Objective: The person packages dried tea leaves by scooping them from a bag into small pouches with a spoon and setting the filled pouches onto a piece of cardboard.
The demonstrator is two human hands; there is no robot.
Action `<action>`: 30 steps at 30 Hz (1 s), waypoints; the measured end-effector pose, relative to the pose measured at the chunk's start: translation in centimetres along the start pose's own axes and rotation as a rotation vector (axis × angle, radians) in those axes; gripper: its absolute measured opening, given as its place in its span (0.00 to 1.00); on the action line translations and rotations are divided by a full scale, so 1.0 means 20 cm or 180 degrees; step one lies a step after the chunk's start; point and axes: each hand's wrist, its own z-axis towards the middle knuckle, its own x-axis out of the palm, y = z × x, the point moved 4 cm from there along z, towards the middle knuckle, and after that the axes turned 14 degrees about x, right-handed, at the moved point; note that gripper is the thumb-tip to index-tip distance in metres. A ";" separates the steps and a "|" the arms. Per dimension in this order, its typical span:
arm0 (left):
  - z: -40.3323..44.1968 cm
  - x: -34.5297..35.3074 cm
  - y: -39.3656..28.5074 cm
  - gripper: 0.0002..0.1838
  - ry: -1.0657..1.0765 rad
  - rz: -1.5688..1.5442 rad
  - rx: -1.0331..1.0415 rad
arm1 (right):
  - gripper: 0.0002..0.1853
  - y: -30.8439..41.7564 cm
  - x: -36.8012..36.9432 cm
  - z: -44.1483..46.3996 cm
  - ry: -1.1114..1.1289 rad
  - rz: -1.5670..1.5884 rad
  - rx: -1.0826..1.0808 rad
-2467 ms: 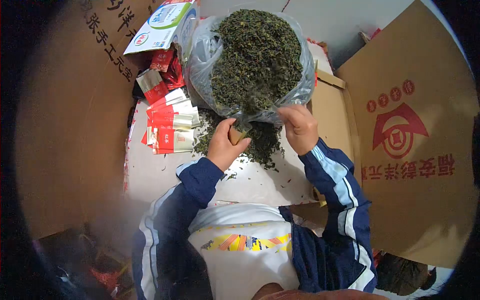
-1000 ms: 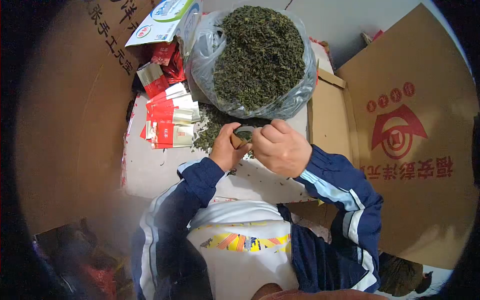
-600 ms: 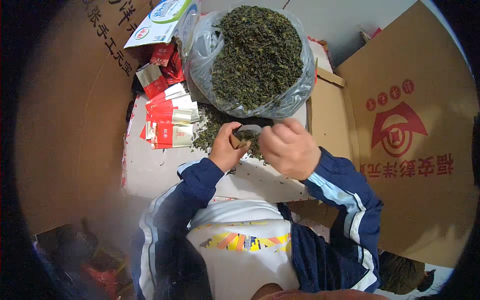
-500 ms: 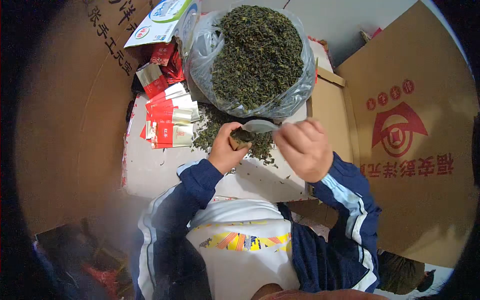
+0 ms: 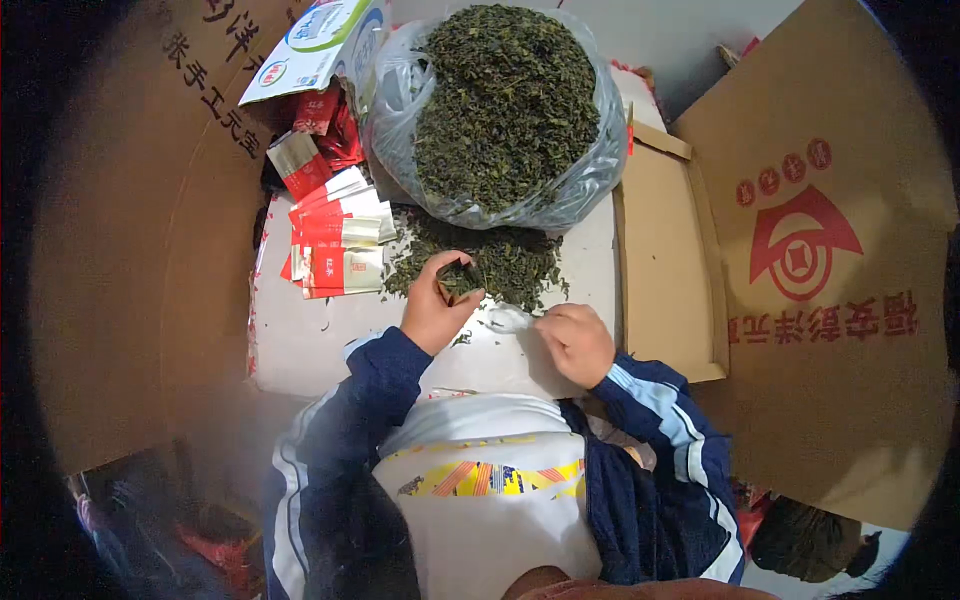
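Observation:
My left hand (image 5: 430, 312) is closed around a small open tea packet (image 5: 459, 281), its mouth facing up and dark inside. My right hand (image 5: 578, 345) grips the handle of a whitish spoon (image 5: 508, 320), whose bowl is low over the white tabletop, just in front of the loose tea leaves (image 5: 518, 268). Whether the spoon touches the table I cannot tell. Behind the hands stands a clear plastic bag (image 5: 400, 135) heaped with dark green tea leaves (image 5: 505, 105). Several red and white tea packets (image 5: 340, 245) lie fanned out left of the loose leaves.
A white and green carton (image 5: 315, 45) at the back left holds more red packets (image 5: 345, 135). Tall cardboard panels rise on the left (image 5: 130, 270) and right (image 5: 800, 400). A shallow cardboard tray (image 5: 670, 260) lies along the table's right side.
My right hand has moved down and toward me, taking the spoon from the packet's mouth to low over the table. My left hand still holds the packet, now slightly further left.

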 end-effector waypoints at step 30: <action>0.00 0.22 -0.19 0.27 0.0908 0.0033 0.0625 | 0.31 0.23 0.09 0.10 -0.0305 0.1167 0.0840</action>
